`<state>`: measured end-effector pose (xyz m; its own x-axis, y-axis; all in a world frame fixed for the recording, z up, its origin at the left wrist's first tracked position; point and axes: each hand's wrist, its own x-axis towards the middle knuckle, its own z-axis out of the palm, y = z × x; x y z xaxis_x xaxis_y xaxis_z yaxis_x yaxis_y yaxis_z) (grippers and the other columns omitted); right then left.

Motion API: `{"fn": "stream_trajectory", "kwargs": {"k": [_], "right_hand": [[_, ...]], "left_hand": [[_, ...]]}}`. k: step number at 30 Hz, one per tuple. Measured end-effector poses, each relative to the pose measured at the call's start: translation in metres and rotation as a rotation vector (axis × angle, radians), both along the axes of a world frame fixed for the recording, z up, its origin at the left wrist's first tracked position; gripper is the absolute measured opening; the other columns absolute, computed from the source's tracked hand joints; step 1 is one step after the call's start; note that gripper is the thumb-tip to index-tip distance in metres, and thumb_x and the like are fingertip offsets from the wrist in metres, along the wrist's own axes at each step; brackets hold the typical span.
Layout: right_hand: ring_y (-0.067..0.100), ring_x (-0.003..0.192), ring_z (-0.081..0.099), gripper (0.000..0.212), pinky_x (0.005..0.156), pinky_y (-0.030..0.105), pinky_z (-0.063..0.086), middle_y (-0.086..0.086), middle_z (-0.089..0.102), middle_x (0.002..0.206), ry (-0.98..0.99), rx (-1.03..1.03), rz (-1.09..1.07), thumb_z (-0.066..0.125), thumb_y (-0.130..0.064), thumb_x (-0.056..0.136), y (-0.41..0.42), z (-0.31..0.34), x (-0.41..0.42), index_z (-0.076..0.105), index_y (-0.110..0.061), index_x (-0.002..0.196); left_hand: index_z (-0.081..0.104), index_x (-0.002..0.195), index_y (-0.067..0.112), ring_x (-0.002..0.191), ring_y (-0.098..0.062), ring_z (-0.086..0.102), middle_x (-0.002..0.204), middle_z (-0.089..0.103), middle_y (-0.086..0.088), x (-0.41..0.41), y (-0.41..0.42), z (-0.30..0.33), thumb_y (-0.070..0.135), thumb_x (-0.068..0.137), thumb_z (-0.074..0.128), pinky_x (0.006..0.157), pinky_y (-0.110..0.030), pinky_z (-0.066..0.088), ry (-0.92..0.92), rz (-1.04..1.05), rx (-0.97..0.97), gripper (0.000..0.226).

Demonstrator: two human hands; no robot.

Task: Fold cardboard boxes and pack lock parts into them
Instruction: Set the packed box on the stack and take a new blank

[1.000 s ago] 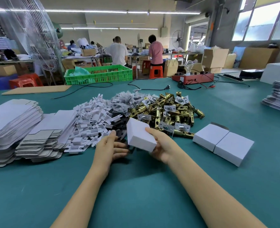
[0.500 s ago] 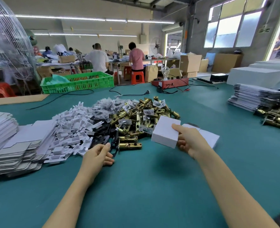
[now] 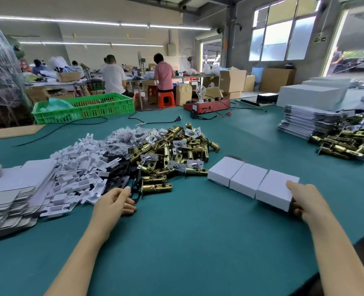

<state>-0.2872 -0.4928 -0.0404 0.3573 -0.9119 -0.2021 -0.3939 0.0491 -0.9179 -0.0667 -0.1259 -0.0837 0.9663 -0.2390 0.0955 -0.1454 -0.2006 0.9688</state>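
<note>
Your right hand [image 3: 305, 201] grips the third white box [image 3: 276, 190] at the end of the row on the green table [image 3: 198, 242]; if you push it, the row may shift; your left hand [image 3: 114, 201], loosely curled and holding nothing, rests by the brass latches [image 3: 166, 154]; a careless sweep may scatter them.

Three closed white cardboard boxes sat side by side, touching, in a row running from the centre toward the near right of the green table: the far one [image 3: 224, 173], the middle one [image 3: 247, 179], and the nearest box [image 3: 276, 189]. A heap of brass latch bolts [image 3: 172, 152] lay left of them, with white card inserts [image 3: 78, 167] and stacked flat box blanks [image 3: 12, 195] further left.
</note>
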Motion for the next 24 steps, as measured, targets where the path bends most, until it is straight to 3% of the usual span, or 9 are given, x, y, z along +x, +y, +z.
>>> {"fn": "stream_trajectory", "kwargs": {"k": [4, 7, 10, 13, 15, 17, 20, 23, 24], "right_hand": [[0.024, 0.051, 0.043, 0.024, 0.053, 0.028, 0.034, 0.012, 0.050, 0.061, 0.179, -0.118, 0.058, 0.044, -0.017, 0.094, -0.007, -0.003, 0.006, 0.047, -0.002, 0.076], [0.033, 0.075, 0.056, 0.024, 0.064, 0.031, 0.041, 0.020, 0.060, 0.073, 0.359, -0.240, 0.093, 0.038, -0.012, 0.093, -0.009, -0.005, 0.013, 0.052, 0.001, 0.080], [0.037, 0.105, 0.055, 0.033, 0.082, 0.034, 0.040, 0.025, 0.060, 0.113, 0.523, -0.336, 0.125, 0.034, -0.014, 0.098, -0.006, -0.004, 0.021, 0.058, 0.004, 0.110], [0.024, 0.114, 0.053, 0.036, 0.095, 0.030, 0.041, 0.006, 0.056, 0.126, 0.698, -0.479, 0.160, 0.032, 0.000, 0.097, 0.002, 0.003, 0.026, 0.052, -0.010, 0.125], [0.020, 0.115, 0.052, 0.040, 0.097, 0.030, 0.040, 0.002, 0.054, 0.127, 0.739, -0.547, 0.205, 0.032, 0.002, 0.095, 0.000, 0.007, 0.027, 0.050, -0.013, 0.127], [0.027, 0.118, 0.050, 0.039, 0.095, 0.032, 0.038, 0.009, 0.053, 0.129, 0.699, -0.482, 0.178, 0.031, 0.000, 0.096, -0.006, 0.003, 0.028, 0.050, -0.009, 0.128], [0.040, 0.122, 0.045, 0.038, 0.095, 0.041, 0.039, 0.026, 0.047, 0.132, 0.560, -0.358, 0.057, 0.033, -0.014, 0.097, -0.016, -0.002, 0.033, 0.052, 0.002, 0.125], [0.043, 0.122, 0.040, 0.033, 0.097, 0.047, 0.038, 0.028, 0.034, 0.134, 0.609, -0.395, 0.056, 0.034, -0.020, 0.099, -0.017, -0.002, 0.036, 0.044, 0.004, 0.119], [0.044, 0.123, 0.038, 0.038, 0.098, 0.049, 0.038, 0.026, 0.029, 0.136, 0.637, -0.446, 0.096, 0.036, -0.030, 0.100, -0.017, -0.001, 0.037, 0.040, 0.003, 0.119]], "left_hand": [[0.067, 0.088, 0.008, 0.065, -0.020, 0.072, 0.076, 0.072, -0.010, 0.000, 0.000, 0.000, 0.031, 0.099, 0.055, 0.064, -0.030, 0.056, -0.005, 0.000, 0.000, 0.028], [0.067, 0.087, 0.008, 0.064, -0.020, 0.072, 0.073, 0.072, -0.007, 0.001, 0.000, -0.001, 0.031, 0.099, 0.056, 0.068, -0.033, 0.057, -0.010, 0.003, 0.010, 0.028], [0.067, 0.086, 0.009, 0.064, -0.019, 0.072, 0.072, 0.072, -0.004, 0.002, -0.001, -0.002, 0.032, 0.099, 0.056, 0.068, -0.033, 0.057, -0.013, 0.002, 0.024, 0.028], [0.067, 0.087, 0.010, 0.065, -0.019, 0.072, 0.071, 0.072, -0.002, 0.002, -0.001, -0.003, 0.033, 0.099, 0.056, 0.069, -0.033, 0.057, -0.015, 0.000, 0.038, 0.028], [0.068, 0.087, 0.010, 0.065, -0.019, 0.072, 0.072, 0.072, -0.002, 0.002, -0.002, -0.002, 0.033, 0.098, 0.056, 0.070, -0.034, 0.057, -0.014, 0.001, 0.041, 0.028], [0.068, 0.087, 0.010, 0.066, -0.018, 0.072, 0.073, 0.073, -0.002, 0.001, -0.001, -0.002, 0.033, 0.099, 0.056, 0.070, -0.033, 0.057, -0.016, 0.003, 0.045, 0.028], [0.067, 0.087, 0.010, 0.065, -0.019, 0.072, 0.073, 0.072, -0.003, 0.001, 0.000, -0.002, 0.032, 0.099, 0.056, 0.070, -0.033, 0.057, -0.014, 0.000, 0.041, 0.027], [0.067, 0.087, 0.010, 0.065, -0.019, 0.072, 0.072, 0.072, -0.003, 0.000, -0.001, -0.002, 0.032, 0.099, 0.056, 0.070, -0.033, 0.057, -0.015, 0.004, 0.042, 0.027], [0.067, 0.087, 0.010, 0.066, -0.019, 0.072, 0.072, 0.072, -0.003, 0.000, -0.001, -0.002, 0.032, 0.099, 0.056, 0.069, -0.033, 0.057, -0.015, 0.005, 0.041, 0.028]]}}
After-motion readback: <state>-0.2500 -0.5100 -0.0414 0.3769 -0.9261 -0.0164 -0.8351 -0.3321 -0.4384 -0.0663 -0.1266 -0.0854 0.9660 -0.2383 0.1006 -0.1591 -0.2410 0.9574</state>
